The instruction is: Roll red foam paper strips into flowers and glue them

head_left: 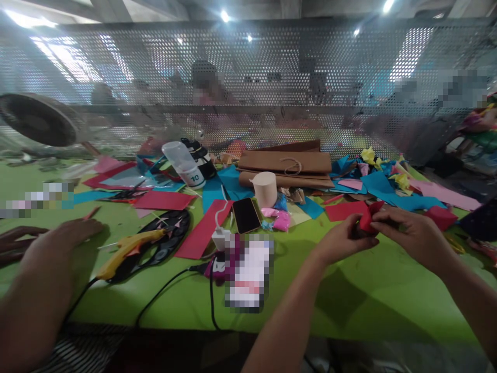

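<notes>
Between my two hands, above the right part of the green table, is a small folded piece of red paper [365, 221]. My left hand [345, 241] grips it from the left, the fingers curled beneath and around it. From the other side my right hand [413, 235] pinches its edge with thumb and fingertips. Just behind my left hand lies a flat red sheet [341, 210]. Another red paper piece [440, 217] rests beyond my right hand. My fingers hide part of the folded paper.
At left, a co-worker's hand [73, 233] rests near a yellow glue gun [128, 251] on a black tray. Cables cross the table [163, 305]. A blurred-screen phone [250, 274], a dark phone [246, 215], a tape roll [265, 189] and a bottle [182, 163] occupy the middle. A perforated panel [248, 93] stands behind.
</notes>
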